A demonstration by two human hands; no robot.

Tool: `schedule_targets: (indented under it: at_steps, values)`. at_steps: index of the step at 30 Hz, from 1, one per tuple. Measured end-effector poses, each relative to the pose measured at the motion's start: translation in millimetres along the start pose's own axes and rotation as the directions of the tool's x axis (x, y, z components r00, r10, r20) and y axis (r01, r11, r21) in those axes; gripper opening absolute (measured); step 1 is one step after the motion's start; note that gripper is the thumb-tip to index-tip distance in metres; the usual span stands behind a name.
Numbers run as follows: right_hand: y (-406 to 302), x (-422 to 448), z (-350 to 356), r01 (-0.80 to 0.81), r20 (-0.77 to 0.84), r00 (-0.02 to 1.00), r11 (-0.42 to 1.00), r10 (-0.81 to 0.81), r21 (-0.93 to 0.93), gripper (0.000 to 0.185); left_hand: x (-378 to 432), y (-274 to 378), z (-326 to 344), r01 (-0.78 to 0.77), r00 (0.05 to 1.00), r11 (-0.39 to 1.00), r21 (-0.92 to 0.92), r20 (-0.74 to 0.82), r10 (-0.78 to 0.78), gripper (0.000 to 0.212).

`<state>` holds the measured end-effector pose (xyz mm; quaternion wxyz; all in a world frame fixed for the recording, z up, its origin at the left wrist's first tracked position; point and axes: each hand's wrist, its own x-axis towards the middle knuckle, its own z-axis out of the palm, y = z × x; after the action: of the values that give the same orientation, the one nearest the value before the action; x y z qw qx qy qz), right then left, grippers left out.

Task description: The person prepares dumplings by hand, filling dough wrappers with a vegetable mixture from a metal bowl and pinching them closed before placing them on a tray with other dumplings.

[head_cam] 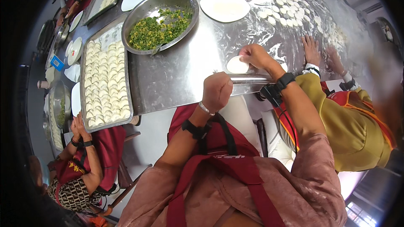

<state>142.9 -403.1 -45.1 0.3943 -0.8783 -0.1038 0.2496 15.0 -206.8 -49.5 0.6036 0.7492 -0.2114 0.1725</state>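
My right hand (254, 56) pinches the edge of a round dough wrapper (237, 65) between thumb and fingers, at the near edge of the steel table (161, 82). To its left, my left hand (217, 90) is closed in a fist over the table's edge; whether it holds anything is hidden, though a small tip of something shows just above it. Left of my hands stands a wide steel bowl (192, 17) of chopped green and yellow filling (157, 28). Beside it, a metal tray (128, 101) carries rows of folded dumplings (105, 85).
Many dough wrappers (290, 9) lie on the floured far right part. White plates (224, 5) stand beyond the bowl. A co-worker's hand (311, 50) rests on the table at my right. Another co-worker's hands (79, 129) are by the tray's near left corner.
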Motion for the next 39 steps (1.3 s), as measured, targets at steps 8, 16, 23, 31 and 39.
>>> schedule_targets:
  at_steps: [8,16,23,31,39]
  values:
    - [5.5,11.5,-2.6,0.255,-0.059,0.958,0.926,-0.281,-0.280,0.015,62.0,-39.9,6.5,0.144,0.974,0.954,-0.263,-0.131,-0.183,0.031]
    - [0.4,4.9,6.6,0.123,-0.056,0.990,0.991,-0.126,-0.059,0.013,-5.5,4.4,-0.1,-0.033,0.999,0.999,0.021,0.011,0.032,0.023]
    - [9.7,24.6,1.7,0.242,-0.140,0.946,0.922,-0.293,-0.301,0.016,68.9,-34.3,5.0,0.164,0.973,0.955,-0.248,-0.116,-0.197,0.032]
    - [4.5,7.4,10.9,0.162,-0.148,0.974,0.984,-0.171,-0.070,0.015,-2.2,-8.0,-3.3,-0.081,0.997,0.996,0.045,0.022,0.080,0.024]
    - [15.2,16.7,-1.5,0.204,-0.150,0.956,0.940,-0.251,-0.272,0.012,65.0,-37.4,3.7,0.143,0.980,0.959,-0.243,-0.100,-0.172,0.030]
